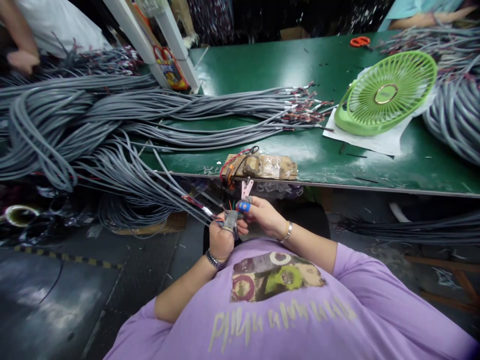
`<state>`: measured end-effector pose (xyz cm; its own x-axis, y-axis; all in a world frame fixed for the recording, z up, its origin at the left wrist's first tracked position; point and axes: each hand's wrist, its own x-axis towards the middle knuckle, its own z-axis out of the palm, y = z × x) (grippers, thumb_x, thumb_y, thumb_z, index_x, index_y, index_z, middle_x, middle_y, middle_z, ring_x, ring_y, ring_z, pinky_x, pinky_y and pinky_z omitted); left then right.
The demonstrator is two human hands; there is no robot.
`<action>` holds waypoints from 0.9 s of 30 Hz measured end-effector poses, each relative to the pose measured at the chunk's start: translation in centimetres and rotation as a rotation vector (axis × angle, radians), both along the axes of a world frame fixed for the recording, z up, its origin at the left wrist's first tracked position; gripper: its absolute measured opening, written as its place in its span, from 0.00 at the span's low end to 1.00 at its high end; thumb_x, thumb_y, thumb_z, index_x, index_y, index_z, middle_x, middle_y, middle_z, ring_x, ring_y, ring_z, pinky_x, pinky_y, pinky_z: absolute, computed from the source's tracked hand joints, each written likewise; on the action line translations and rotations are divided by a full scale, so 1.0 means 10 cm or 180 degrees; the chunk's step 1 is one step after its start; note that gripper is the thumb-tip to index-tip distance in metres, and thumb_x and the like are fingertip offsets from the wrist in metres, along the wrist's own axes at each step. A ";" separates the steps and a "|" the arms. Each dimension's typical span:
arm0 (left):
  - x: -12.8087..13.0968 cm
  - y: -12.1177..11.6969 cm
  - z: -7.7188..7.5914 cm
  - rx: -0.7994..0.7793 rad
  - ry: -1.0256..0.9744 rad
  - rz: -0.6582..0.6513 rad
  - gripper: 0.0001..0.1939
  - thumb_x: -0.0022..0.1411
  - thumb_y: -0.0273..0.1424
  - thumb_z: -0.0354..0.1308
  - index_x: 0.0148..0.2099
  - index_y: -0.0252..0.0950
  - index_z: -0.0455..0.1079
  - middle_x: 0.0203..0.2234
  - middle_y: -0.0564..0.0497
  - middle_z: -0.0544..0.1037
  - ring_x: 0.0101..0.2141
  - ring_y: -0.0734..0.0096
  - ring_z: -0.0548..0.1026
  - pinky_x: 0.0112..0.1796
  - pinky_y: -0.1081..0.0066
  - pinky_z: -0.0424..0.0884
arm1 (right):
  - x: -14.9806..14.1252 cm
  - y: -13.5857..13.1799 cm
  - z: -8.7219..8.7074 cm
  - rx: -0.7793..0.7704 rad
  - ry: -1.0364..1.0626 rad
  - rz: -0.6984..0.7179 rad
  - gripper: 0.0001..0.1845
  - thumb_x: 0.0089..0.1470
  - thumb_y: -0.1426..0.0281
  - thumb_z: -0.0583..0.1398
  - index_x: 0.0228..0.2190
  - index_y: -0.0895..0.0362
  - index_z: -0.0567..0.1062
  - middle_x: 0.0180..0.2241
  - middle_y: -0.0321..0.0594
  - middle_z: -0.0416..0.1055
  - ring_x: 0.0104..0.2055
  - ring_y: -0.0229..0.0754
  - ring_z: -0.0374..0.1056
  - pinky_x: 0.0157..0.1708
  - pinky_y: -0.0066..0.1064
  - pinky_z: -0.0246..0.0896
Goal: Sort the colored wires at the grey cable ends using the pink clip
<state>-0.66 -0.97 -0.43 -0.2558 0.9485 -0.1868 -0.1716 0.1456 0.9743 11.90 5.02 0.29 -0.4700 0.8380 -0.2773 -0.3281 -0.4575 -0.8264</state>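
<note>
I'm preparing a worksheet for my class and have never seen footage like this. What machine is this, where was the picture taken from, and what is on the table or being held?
There is no machine at work here, just a person's two bare hands. The single picture comes from a camera worn on the head, looking forward and down. On the green table lie long grey cables, a green fan, orange-handled scissors and, at the near edge, a wooden block. The left hand appears closed on thin coloured wires. The right hand is close beside it, near a pink clip; what its fingertips pinch is too small to tell.
</note>
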 end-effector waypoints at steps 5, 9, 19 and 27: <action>0.00 0.01 0.04 0.0021 -0.0173 0.0140 0.18 0.56 0.45 0.60 0.30 0.33 0.69 0.18 0.52 0.77 0.15 0.75 0.73 0.18 0.77 0.68 | 0.12 0.03 -0.05 -0.0139 0.0085 0.0205 0.22 0.37 0.57 0.70 0.27 0.59 0.70 0.22 0.31 0.64 0.22 0.29 0.56 0.23 0.25 0.54; 0.01 0.01 0.03 0.0080 -0.0146 0.0115 0.18 0.57 0.44 0.60 0.29 0.33 0.69 0.19 0.52 0.77 0.16 0.75 0.74 0.19 0.77 0.69 | 0.11 0.01 -0.07 0.0004 0.0046 0.0297 0.21 0.38 0.58 0.70 0.29 0.59 0.71 0.21 0.31 0.64 0.22 0.31 0.57 0.23 0.25 0.53; -0.01 -0.01 0.01 0.0170 0.0124 0.0122 0.18 0.60 0.43 0.57 0.28 0.33 0.69 0.19 0.51 0.77 0.16 0.74 0.74 0.18 0.77 0.68 | 0.06 -0.06 0.01 0.0111 -0.0224 -0.0059 0.19 0.35 0.62 0.71 0.23 0.59 0.70 0.20 0.32 0.65 0.21 0.30 0.55 0.22 0.26 0.49; 0.00 0.01 0.07 0.0175 0.0039 0.0186 0.18 0.58 0.44 0.59 0.28 0.34 0.68 0.17 0.53 0.75 0.15 0.76 0.72 0.16 0.78 0.66 | 0.15 -0.07 -0.04 0.0109 -0.0131 0.0374 0.17 0.34 0.65 0.70 0.24 0.60 0.71 0.20 0.31 0.65 0.22 0.30 0.56 0.23 0.24 0.50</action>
